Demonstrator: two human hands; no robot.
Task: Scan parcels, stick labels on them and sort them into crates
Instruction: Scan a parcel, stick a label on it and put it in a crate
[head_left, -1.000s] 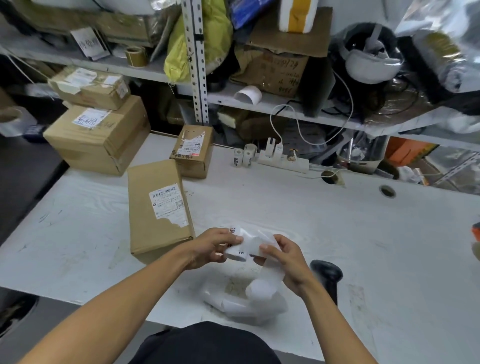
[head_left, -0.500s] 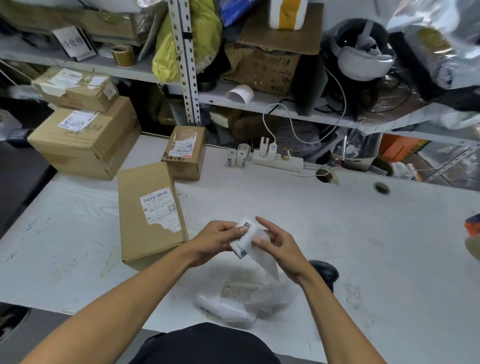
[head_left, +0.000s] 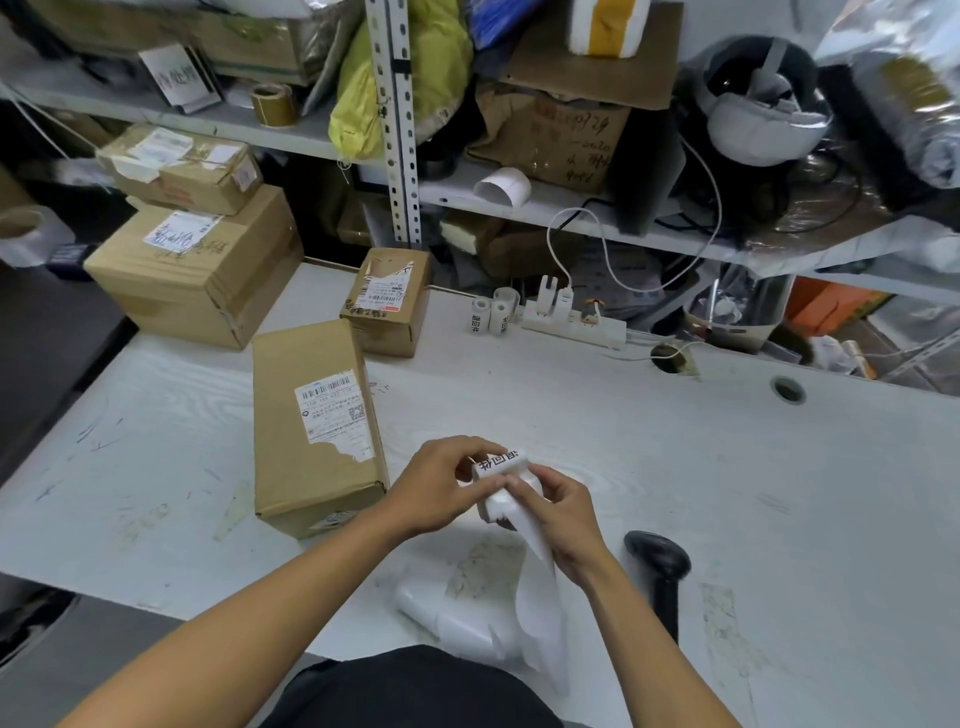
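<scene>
Label roll (head_left: 500, 466) sat above desk (head_left: 675, 467), near long parcel (head_left: 314, 426). Left hand (head_left: 441, 488) fingers curled around it. Right hand (head_left: 558, 514) fingers pinched hanging paper strip (head_left: 537, 597).

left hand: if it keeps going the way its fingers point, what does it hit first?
The left hand points right, with its fingers already on the label roll. Pushed further that way, it would likely meet the right hand, which holds the roll's far side. One view only, so depth is uncertain.
</scene>
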